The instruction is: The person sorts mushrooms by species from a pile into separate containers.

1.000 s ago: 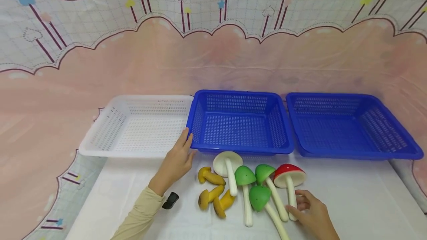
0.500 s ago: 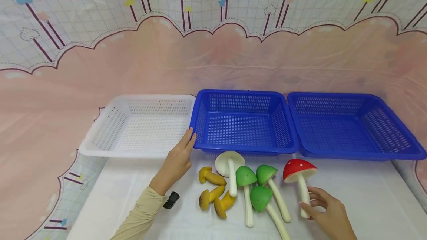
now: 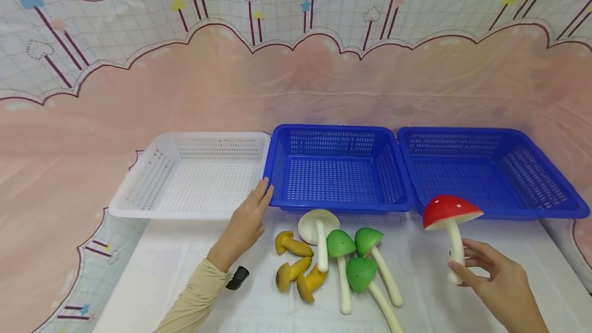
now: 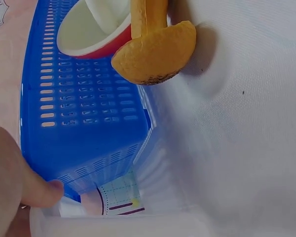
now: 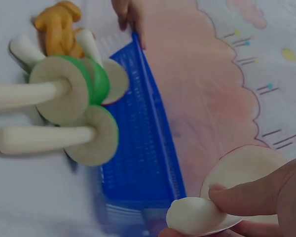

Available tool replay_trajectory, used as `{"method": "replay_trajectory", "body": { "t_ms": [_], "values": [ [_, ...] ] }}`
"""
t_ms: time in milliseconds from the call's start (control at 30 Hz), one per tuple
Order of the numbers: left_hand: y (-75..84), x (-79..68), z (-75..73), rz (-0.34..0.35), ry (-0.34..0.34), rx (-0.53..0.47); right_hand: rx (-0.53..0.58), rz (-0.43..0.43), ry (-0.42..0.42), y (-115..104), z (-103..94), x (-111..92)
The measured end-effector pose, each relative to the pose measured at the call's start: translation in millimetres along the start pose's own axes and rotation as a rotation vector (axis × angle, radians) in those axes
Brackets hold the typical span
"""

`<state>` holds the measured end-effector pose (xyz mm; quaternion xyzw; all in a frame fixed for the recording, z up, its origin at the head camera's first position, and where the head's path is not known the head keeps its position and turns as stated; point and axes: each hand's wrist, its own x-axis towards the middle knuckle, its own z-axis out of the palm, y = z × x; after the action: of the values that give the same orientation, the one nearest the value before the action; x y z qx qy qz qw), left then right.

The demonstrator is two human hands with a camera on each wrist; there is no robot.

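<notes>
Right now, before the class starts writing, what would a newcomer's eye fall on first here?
Probably the spotted red-capped mushroom, held by its stem in the right hand at the right of the head view. Next might come the vivid middle blue basket between the white basket and the right blue basket, then the green-capped mushrooms lying in front of it.

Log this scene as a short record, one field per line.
Right hand: holds a red-capped mushroom by its stem, cap up
Left hand: fingers at the left rim of the middle blue basket
Baskets, left to right: white basket, middle blue basket, right blue basket
Lying loose: three yellow mushrooms, three green-capped mushrooms, one pale-underside mushroom, small black object
</notes>
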<state>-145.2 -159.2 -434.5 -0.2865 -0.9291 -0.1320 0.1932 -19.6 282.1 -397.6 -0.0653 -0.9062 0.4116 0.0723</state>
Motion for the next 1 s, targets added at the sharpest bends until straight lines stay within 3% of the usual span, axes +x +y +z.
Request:
{"method": "replay_trajectory", "body": {
  "t_ms": [233,500,1000],
  "values": [
    [1.9,-0.6,5.0,-0.034,-0.012,0.002,-0.044,-0.064,0.052,2,-17.5,18],
    [3.5,1.1,7.9,-0.077,0.053,-0.006,-0.128,-0.086,0.062,5,-32.2,42],
    [2.6,0.8,9.1,-0.107,0.042,-0.023,-0.146,-0.182,0.101,1,-45.0,69]
  ]
}}
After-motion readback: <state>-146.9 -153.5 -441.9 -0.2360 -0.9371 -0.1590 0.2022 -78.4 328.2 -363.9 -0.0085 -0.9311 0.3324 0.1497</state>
